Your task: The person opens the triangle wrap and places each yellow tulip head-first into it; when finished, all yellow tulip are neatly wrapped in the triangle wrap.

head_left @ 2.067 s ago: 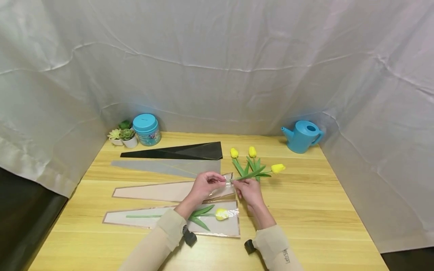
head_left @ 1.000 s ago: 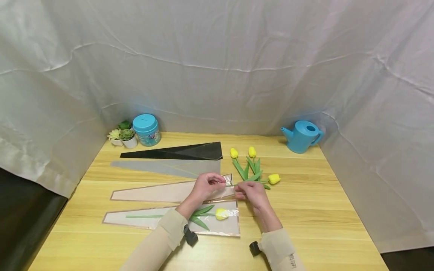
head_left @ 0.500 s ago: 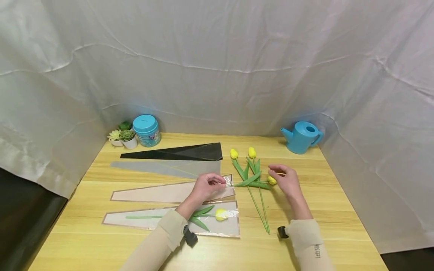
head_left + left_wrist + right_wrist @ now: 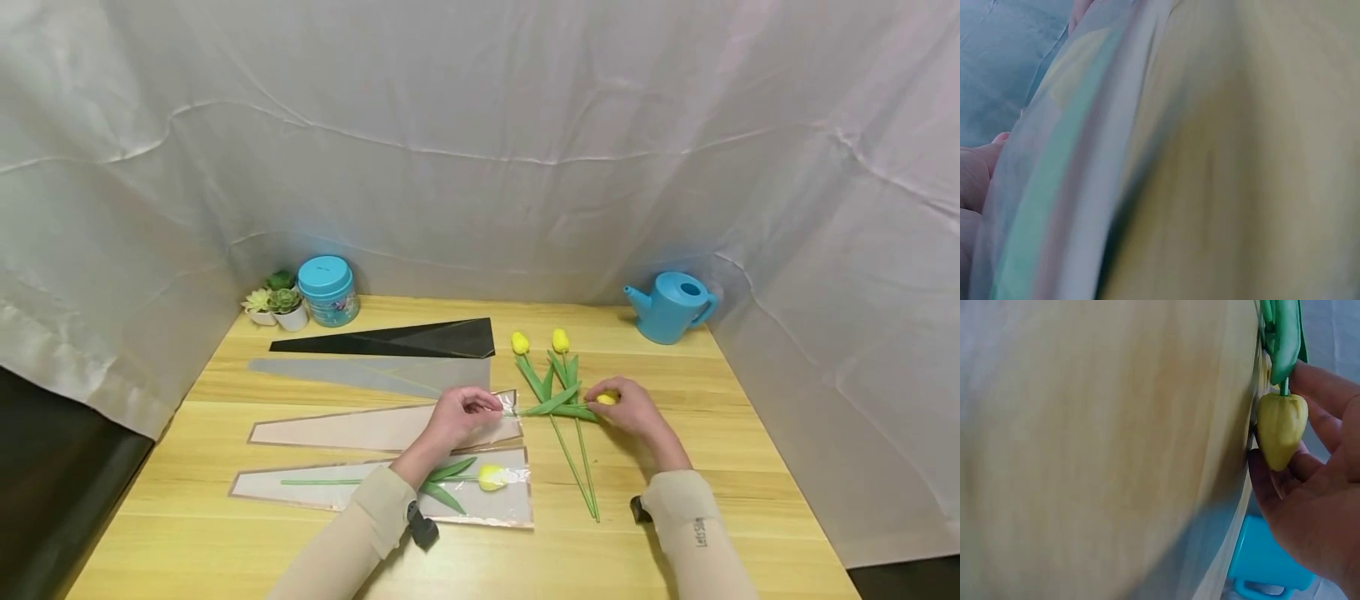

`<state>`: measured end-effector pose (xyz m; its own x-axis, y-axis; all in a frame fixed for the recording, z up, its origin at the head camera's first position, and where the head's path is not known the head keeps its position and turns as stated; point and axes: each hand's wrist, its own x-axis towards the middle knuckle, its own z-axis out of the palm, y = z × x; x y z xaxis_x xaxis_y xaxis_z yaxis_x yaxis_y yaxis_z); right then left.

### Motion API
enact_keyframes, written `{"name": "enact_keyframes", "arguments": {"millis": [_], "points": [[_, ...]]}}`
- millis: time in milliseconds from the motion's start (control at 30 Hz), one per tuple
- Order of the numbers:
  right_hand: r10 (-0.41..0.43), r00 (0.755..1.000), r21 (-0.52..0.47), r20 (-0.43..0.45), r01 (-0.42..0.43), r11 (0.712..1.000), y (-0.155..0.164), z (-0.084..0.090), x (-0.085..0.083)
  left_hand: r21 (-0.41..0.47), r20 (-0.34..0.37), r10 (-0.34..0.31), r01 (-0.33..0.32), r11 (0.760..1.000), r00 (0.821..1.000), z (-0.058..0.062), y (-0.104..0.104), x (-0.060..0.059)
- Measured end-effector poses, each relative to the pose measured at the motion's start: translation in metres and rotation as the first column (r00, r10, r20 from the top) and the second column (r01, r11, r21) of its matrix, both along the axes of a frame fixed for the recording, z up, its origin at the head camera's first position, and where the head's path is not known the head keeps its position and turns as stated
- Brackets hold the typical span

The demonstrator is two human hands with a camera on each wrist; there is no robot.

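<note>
A yellow tulip [image 4: 1281, 428] with long green leaves lies nearly level right of the frame's centre, its bloom pointing right within the curled fingers of the right hand [image 4: 633, 410]. Its stem runs left to the wide end of a pale, brown-edged flower sleeve [image 4: 341, 427], which lies flat, tapering toward the left of the frame, its wide end gripped by the left hand [image 4: 456, 419].

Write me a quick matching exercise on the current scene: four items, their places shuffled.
Items:
1. Watering can
2. Black wrapper
3. Potted succulents
4. Right hand

Places:
A. Left of the blue-lidded jar
B. Around a yellow tulip bloom
C. Back right of the table
D. Just behind the grey wrapper

Pairs: 1-C, 2-D, 3-A, 4-B
</note>
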<state>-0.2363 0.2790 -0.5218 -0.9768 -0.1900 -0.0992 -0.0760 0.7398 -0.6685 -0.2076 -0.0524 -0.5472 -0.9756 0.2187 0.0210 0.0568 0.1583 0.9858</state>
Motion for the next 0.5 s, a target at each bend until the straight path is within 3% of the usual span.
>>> {"name": "enact_keyframes", "arguments": {"millis": [167,500], "points": [[0.054,0.997,0.089,-0.060,-0.048,0.995,-0.0010,-0.0026,-0.0016,0.007,-0.003,-0.003,0.003,1.000,1.000,0.0000,0.0005,0.0010],[0.070,0.997,0.083,-0.023,-0.067,0.994,-0.0015,0.0004,-0.0005,-0.015,0.003,-0.004,0.004,1.000,1.000,0.0003,-0.0002,-0.0013]]}}
